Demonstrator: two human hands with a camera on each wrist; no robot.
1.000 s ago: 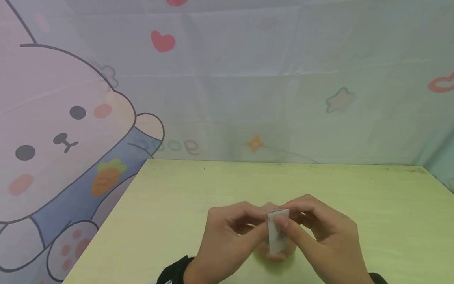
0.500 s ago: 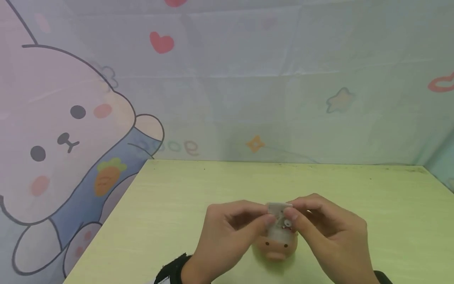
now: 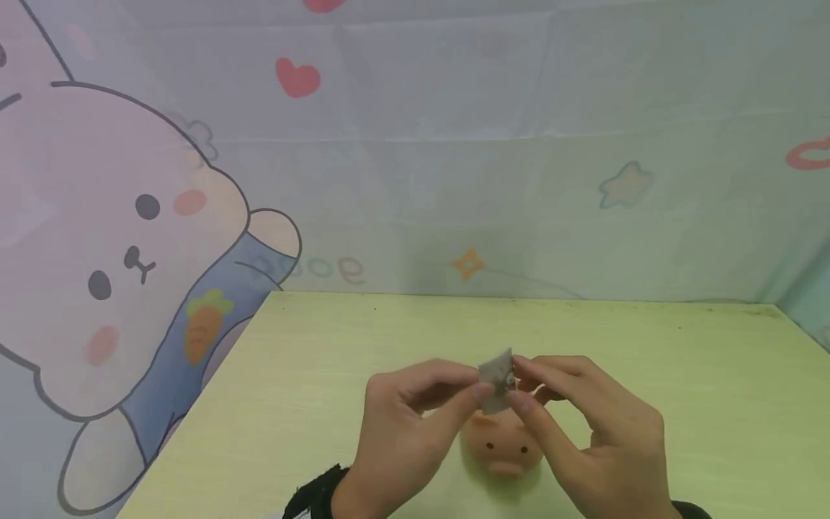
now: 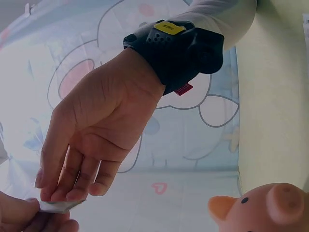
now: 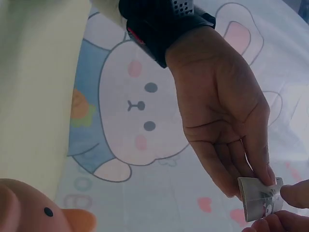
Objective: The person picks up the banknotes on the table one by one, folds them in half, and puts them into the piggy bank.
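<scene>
**Folded paper slip, held over pig figure**

Item: small folded paper slip, pale grey-white with a faint dark printed mark on its face. Rectangular, creased, slightly tilted, its upper corner pointing up and to the right in the head view. The right wrist view shows it as a doubled strip with a rounded fold at one end and small grey and pink printing; the print is too small to read. The left wrist view shows only its thin edge.

Location: in the air above the table, near its front middle, directly over the pig figure and not touching it.

Holders: left hand pinches the slip's left side between thumb and the tips of its fingers, which lie close together and nearly straight. Right hand pinches the right side between thumb and forefinger, the other fingers loosely curled behind. The two hands meet at the slip, fingertips almost touching.

Pig figure: peach-pink, rounded, with two small black eyes, a raised snout and a pointed orange-pink ear. It sits on the pale green table, face toward the person, partly hidden by the hands.

Surroundings: black wrist bands on both wrists; a cloth backdrop printed with a cartoon rabbit, hearts and stars behind the table.
</scene>
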